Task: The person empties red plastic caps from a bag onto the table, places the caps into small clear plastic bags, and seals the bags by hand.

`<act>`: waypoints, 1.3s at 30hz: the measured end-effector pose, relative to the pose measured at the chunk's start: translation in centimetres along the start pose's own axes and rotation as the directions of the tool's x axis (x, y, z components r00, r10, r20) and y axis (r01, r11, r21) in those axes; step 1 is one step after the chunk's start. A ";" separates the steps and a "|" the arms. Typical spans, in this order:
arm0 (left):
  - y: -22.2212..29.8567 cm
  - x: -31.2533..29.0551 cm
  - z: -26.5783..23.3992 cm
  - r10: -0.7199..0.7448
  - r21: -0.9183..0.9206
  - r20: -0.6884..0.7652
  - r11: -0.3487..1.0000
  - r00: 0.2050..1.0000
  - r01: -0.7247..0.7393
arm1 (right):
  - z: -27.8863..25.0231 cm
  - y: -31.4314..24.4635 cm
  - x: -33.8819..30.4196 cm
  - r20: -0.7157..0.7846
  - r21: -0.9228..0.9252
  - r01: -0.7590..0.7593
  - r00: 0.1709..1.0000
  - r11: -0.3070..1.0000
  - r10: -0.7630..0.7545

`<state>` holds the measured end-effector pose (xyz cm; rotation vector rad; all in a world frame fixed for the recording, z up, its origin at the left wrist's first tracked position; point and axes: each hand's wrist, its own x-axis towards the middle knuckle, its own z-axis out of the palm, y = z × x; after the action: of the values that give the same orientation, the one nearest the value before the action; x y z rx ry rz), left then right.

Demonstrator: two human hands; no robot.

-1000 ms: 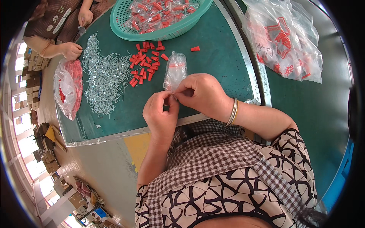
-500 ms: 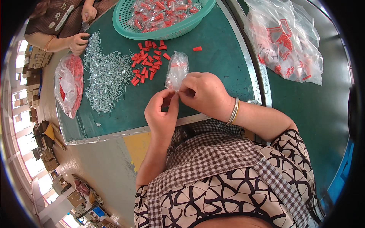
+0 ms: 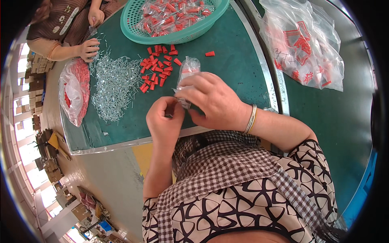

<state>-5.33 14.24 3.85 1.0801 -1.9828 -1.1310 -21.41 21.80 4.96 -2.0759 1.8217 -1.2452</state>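
Observation:
My left hand point(image 3: 165, 118) is closed in a pinch on the edge of a small clear plastic bag point(image 3: 185, 103) near the table's front edge. Over the same spot arches my right hand point(image 3: 216, 97), fingers half bent and thumb apart from them. Its fingertips are at the bag's upper part; whether they touch it I cannot tell. Just beyond lies a stack of clear zip bags point(image 3: 190, 67) with a red stripe, partly covered by my right fingers. Several red tapered plugs point(image 3: 156, 67) are scattered left of the bags, beside a heap of silver screws point(image 3: 115, 83).
A green perforated basket point(image 3: 174, 39) of filled bags stands at the back. At left sits an open bag of red pieces point(image 3: 73, 101). A co-worker's hand point(image 3: 88, 50) is by the screws. One plug point(image 3: 210, 53) lies apart. A large printed plastic bag point(image 3: 304, 48) rests at right.
My right hand has spread from a pinch and swung left over the bag. My left hand has shifted slightly left. The co-worker's hand has moved right at the screw heap.

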 end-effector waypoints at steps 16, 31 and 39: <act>-0.1 0.2 -2.8 -0.260 -0.234 0.360 0.904 0.896 0.357 | 0.7 0.8 -0.1 0.106 0.053 0.185 0.976 0.981 -0.189; 0.3 0.0 -2.0 -0.283 -0.366 0.321 0.843 0.904 0.394 | 1.1 0.6 -0.6 0.070 0.081 0.080 0.994 0.994 -0.085; 0.1 0.0 -1.5 -0.273 -0.436 0.307 0.812 0.912 0.389 | 1.2 0.8 -0.6 0.066 0.101 0.035 0.997 0.994 -0.042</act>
<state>-4.10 13.68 4.62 1.0749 -1.5507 -1.9056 -21.27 21.63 3.42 -2.0821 1.6641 -1.2318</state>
